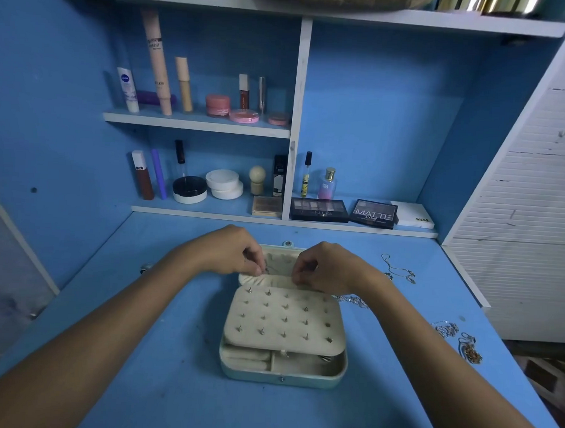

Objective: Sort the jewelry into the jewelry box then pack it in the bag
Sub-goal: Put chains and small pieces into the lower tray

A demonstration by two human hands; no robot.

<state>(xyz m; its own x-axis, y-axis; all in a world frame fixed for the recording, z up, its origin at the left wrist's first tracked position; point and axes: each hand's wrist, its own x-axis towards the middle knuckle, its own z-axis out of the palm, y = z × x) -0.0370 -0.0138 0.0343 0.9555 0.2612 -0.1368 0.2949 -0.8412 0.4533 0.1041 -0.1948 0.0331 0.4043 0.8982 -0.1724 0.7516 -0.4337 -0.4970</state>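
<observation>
Two hands: both work at the far end of the open pale green jewelry box [282, 376], which sits mid-counter.
Left hand [231, 252]: fingers [254, 261] curled, tips pressed together and pinching a small silver piece [266, 270] over the cream lid pocket [280, 269].
Earring panel [284, 318]: cream padded insert, studded with rows of small metal earrings, lying over the box tray.
Right hand [326, 267]: fingers [301, 273] curled, pinching at the pocket's gathered edge; what they hold is too small to tell.
Silver chains [399, 272]: loose on the blue counter [167, 387] right of the box, apart from it.
Gold-toned chain heap [470, 349]: nearer the right edge.
</observation>
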